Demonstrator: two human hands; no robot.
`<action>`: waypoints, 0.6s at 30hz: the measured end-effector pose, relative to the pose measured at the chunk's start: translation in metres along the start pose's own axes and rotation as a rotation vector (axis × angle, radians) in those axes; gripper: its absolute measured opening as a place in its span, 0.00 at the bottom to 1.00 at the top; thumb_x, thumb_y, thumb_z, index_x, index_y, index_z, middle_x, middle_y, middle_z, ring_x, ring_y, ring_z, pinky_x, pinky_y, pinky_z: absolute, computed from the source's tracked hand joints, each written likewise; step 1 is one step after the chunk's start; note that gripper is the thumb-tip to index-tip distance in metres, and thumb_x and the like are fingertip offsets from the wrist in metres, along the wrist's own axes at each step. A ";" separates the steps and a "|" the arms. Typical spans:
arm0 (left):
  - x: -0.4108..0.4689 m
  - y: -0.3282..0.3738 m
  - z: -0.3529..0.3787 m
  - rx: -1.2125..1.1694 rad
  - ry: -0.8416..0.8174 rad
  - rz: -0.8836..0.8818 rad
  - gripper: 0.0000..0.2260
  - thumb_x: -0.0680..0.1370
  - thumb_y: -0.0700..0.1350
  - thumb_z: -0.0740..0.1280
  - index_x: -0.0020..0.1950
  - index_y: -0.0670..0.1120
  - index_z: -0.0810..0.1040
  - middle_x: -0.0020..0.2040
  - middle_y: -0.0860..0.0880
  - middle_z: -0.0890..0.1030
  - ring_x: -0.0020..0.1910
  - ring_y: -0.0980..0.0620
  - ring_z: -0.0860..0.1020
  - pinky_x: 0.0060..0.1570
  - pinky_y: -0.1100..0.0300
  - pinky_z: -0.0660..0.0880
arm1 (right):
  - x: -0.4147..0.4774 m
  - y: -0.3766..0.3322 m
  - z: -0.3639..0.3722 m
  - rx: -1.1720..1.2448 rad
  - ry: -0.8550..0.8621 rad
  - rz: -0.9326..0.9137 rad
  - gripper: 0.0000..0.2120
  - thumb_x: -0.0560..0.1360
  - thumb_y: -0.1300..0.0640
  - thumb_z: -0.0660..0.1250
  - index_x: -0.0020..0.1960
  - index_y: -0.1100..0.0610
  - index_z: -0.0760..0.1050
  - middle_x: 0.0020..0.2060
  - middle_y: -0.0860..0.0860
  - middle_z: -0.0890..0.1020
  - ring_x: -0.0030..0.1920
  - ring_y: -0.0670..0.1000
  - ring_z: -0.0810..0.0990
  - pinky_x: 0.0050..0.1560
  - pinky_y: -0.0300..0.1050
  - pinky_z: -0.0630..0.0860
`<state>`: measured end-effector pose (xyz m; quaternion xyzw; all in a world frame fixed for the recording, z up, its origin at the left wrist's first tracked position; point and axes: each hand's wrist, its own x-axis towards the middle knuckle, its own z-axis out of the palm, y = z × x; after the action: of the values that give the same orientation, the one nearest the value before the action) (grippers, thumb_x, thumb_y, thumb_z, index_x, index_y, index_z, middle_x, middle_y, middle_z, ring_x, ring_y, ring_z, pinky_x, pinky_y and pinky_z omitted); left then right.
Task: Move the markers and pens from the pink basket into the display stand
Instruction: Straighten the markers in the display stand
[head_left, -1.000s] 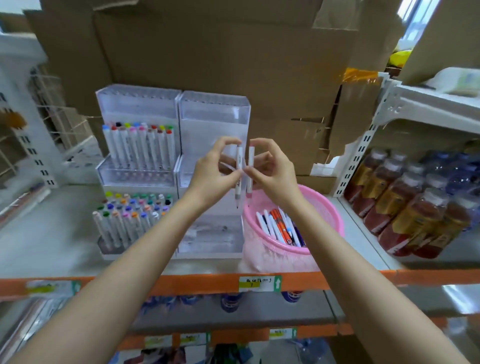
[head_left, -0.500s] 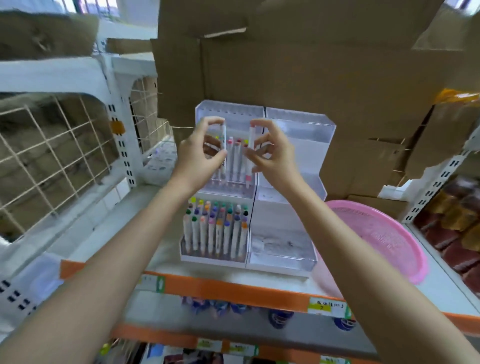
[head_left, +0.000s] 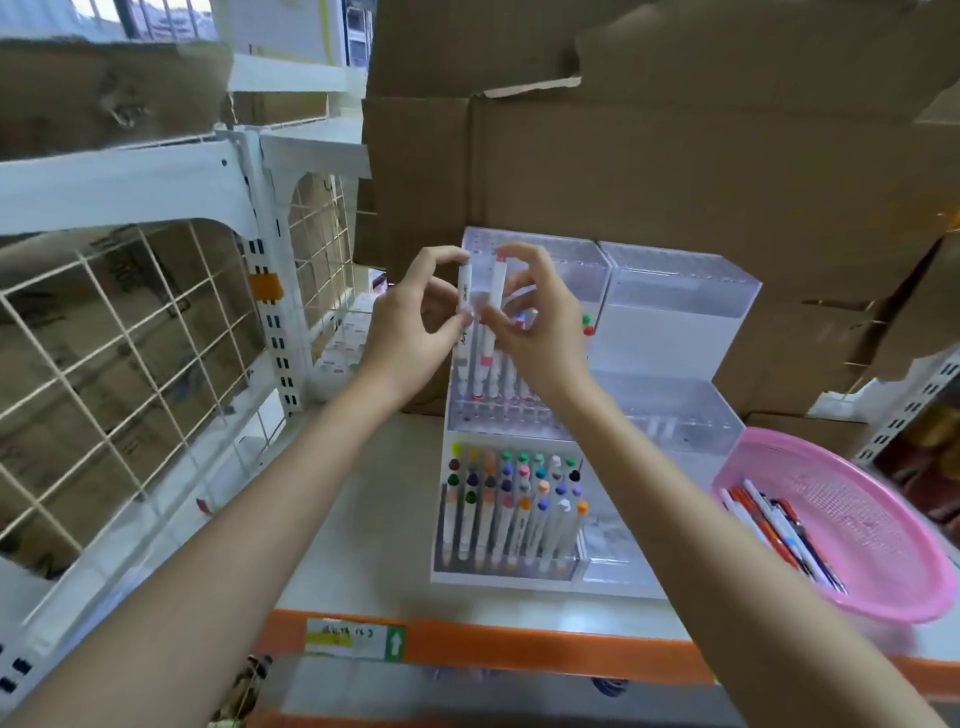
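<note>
1. Compared with half a second ago, the clear acrylic tiered display stand (head_left: 675, 332) is seen further right and lower in view, and the pens in the round pink plastic basket (head_left: 883, 525) are now visible.
2. The left hand (head_left: 415, 332) is closed in a pinch on a white marker with a grey band (head_left: 464, 296), held upright in front of the stand's upper-left tier.
3. The right hand (head_left: 540, 322) is pinched on a white marker with a pink band (head_left: 492, 317), upright and just right of the first marker.
4. The basket lies right of the stand on the white shelf (head_left: 384, 519), tilted, with white and orange pens (head_left: 774, 525) inside.
5. Rows of colour-capped markers (head_left: 511, 499) are stood in the stand's lower-left tier.
</note>
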<state>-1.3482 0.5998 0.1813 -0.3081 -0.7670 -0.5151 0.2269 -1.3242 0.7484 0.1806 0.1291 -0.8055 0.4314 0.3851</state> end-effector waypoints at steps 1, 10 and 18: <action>0.001 -0.003 0.001 -0.016 -0.019 0.000 0.21 0.75 0.39 0.71 0.65 0.50 0.71 0.43 0.52 0.79 0.42 0.62 0.79 0.45 0.71 0.76 | 0.000 0.001 0.003 -0.016 0.009 -0.002 0.19 0.73 0.61 0.73 0.61 0.55 0.72 0.39 0.46 0.74 0.34 0.48 0.78 0.31 0.37 0.75; -0.001 -0.022 0.006 -0.065 -0.038 0.029 0.21 0.73 0.37 0.71 0.62 0.54 0.72 0.45 0.49 0.79 0.43 0.60 0.80 0.45 0.72 0.74 | -0.007 0.006 0.018 -0.158 0.134 -0.053 0.16 0.73 0.63 0.71 0.60 0.57 0.74 0.39 0.52 0.76 0.35 0.49 0.77 0.36 0.31 0.71; -0.006 -0.027 0.008 -0.044 -0.065 0.053 0.22 0.73 0.37 0.72 0.63 0.52 0.73 0.45 0.48 0.78 0.43 0.59 0.79 0.43 0.76 0.72 | -0.015 0.006 0.018 -0.184 0.195 -0.050 0.17 0.74 0.63 0.70 0.61 0.56 0.73 0.41 0.51 0.77 0.40 0.47 0.77 0.40 0.28 0.70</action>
<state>-1.3631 0.5987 0.1571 -0.3499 -0.7540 -0.5154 0.2083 -1.3264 0.7353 0.1603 0.0709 -0.7971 0.3563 0.4823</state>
